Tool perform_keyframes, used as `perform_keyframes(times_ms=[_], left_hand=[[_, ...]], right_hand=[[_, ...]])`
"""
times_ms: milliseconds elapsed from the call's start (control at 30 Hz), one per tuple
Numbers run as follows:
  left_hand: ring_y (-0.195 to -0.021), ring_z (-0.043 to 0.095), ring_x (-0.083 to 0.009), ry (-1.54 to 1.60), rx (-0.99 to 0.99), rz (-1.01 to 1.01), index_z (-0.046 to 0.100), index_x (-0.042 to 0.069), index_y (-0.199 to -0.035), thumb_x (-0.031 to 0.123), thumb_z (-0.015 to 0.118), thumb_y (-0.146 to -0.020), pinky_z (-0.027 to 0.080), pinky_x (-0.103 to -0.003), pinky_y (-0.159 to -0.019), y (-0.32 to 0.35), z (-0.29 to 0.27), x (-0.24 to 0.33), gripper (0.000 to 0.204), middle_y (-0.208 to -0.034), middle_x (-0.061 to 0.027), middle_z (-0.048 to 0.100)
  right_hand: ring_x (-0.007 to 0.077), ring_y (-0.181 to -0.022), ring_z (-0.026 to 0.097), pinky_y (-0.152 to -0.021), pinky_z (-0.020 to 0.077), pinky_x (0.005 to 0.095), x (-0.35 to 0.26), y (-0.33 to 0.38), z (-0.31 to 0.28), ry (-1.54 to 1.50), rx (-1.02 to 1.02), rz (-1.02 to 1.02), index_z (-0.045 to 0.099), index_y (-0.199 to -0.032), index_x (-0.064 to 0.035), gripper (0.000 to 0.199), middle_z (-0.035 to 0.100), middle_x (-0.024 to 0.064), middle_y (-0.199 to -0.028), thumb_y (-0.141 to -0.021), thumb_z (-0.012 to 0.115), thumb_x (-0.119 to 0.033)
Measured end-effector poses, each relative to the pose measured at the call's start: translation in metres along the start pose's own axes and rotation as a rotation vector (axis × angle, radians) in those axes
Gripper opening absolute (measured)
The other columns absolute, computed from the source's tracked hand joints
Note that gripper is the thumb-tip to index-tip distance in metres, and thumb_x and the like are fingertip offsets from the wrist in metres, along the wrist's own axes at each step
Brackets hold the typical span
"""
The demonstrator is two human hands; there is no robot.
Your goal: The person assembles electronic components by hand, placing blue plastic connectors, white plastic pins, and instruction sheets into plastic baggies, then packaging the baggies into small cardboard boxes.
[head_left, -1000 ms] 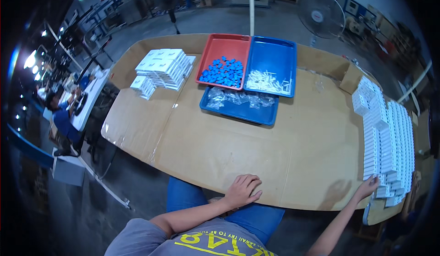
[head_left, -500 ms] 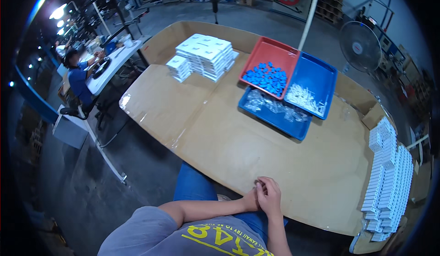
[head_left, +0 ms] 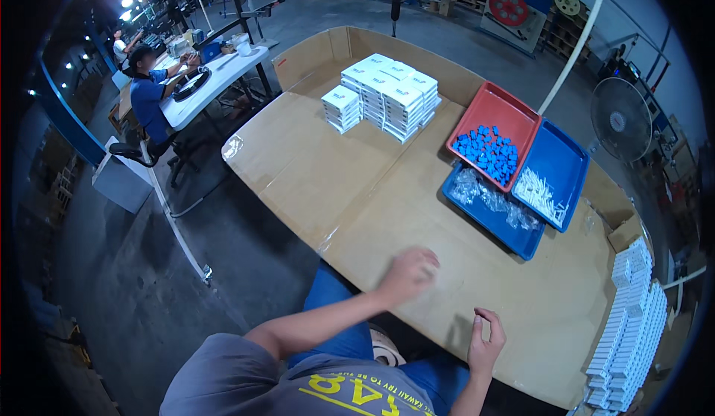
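Observation:
My left hand (head_left: 410, 274) is over the near part of the cardboard-covered table (head_left: 350, 166), its fingers blurred by motion. My right hand (head_left: 485, 343) is above the table's front edge, thumb and fingers apart, with nothing seen between them. Beyond the hands, a red tray (head_left: 514, 102) holds small blue plastic pieces (head_left: 488, 150). A blue tray (head_left: 564, 155) beside it holds white stick-like pieces (head_left: 538, 196). The red tray partly covers a lower blue tray (head_left: 526, 249) with clear plastic bags (head_left: 495, 200) in it; this tray is nearest my hands.
Stacked white boxes (head_left: 391, 92) stand at the table's far left. More white boxes (head_left: 633, 326) are stacked along the right edge. Cardboard walls (head_left: 410, 58) border the far side. A fan (head_left: 620, 120) stands behind at right. Another person (head_left: 153, 96) sits at a white table (head_left: 212, 84).
My hands were together at the table's front edge and have come apart. The left has moved forward over the table, the right a little to the right. The whole view has shifted.

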State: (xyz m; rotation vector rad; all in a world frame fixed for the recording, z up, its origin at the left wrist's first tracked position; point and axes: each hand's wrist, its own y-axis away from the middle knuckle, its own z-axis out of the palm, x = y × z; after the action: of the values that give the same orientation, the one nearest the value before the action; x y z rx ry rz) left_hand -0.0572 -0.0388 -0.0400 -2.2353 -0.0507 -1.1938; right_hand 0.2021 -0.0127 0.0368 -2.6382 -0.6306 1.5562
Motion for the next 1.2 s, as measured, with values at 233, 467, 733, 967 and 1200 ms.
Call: perform_keyframes(times_ms=[233, 467, 733, 967, 1200], left_hand=[[-0.109, 0.061, -0.032, -0.558, 0.528, -0.432, 0.069, 0.01, -0.1, 0.018, 0.066, -0.09, 0.043, -0.047, -0.099, -0.13, -0.109, -0.166, 0.013, -0.107, -0.01, 0.067], [-0.117, 0.054, -0.0328, -0.789, 0.313, -0.345, 0.065, 0.007, -0.11, 0.02, 0.064, -0.091, 0.039, -0.049, -0.104, -0.177, -0.122, -0.23, 0.023, -0.116, -0.0136, 0.06], [-0.125, 0.052, -0.0365, -0.878, 0.25, -0.514, 0.056, 0.003, -0.133, 0.026, 0.066, -0.09, 0.039, -0.05, -0.108, -0.205, -0.119, -0.215, 0.05, -0.131, -0.0191, 0.055], [-0.132, 0.047, -0.04, -0.912, 0.14, -0.654, 0.052, 0.002, -0.138, 0.028, 0.066, -0.09, 0.035, -0.053, -0.112, -0.208, -0.121, -0.222, 0.056, -0.138, -0.0237, 0.051], [-0.131, 0.044, -0.0435, -0.895, 0.086, -0.698, 0.053, 0.003, -0.138, 0.032, 0.068, -0.087, 0.034, -0.057, -0.112, -0.209, -0.125, -0.231, 0.061, -0.141, -0.0257, 0.047]], right_hand=[[0.0286, -0.093, 0.071, -0.085, 0.0544, 0.0383, -0.023, -0.129, -0.002, 0.112, -0.186, -0.049, 0.07, -0.103, 0.002, 0.011, 0.073, 0.0165, -0.097, -0.095, 0.065, -0.003], [0.0378, -0.102, 0.069, -0.09, 0.0552, 0.0427, -0.118, -0.33, 0.014, 0.402, -0.671, -0.215, 0.069, -0.12, -0.0007, 0.029, 0.072, 0.0202, -0.112, -0.097, 0.068, -0.017], [0.035, -0.103, 0.071, -0.094, 0.0533, 0.0402, -0.182, -0.544, 0.133, 0.063, -0.891, -0.19, 0.07, -0.121, 0.001, 0.03, 0.073, 0.0205, -0.113, -0.104, 0.059, -0.022], [0.0352, -0.103, 0.07, -0.09, 0.0538, 0.0414, -0.142, -0.693, 0.307, 0.247, -0.995, -0.296, 0.071, -0.115, 0.001, 0.029, 0.073, 0.0208, -0.112, -0.096, 0.056, -0.015], [0.0358, -0.113, 0.068, -0.099, 0.0521, 0.0426, -0.105, -0.759, 0.434, 0.599, -1.002, -0.344, 0.07, -0.125, -0.0038, 0.034, 0.072, 0.0204, -0.12, -0.097, 0.06, -0.02]])
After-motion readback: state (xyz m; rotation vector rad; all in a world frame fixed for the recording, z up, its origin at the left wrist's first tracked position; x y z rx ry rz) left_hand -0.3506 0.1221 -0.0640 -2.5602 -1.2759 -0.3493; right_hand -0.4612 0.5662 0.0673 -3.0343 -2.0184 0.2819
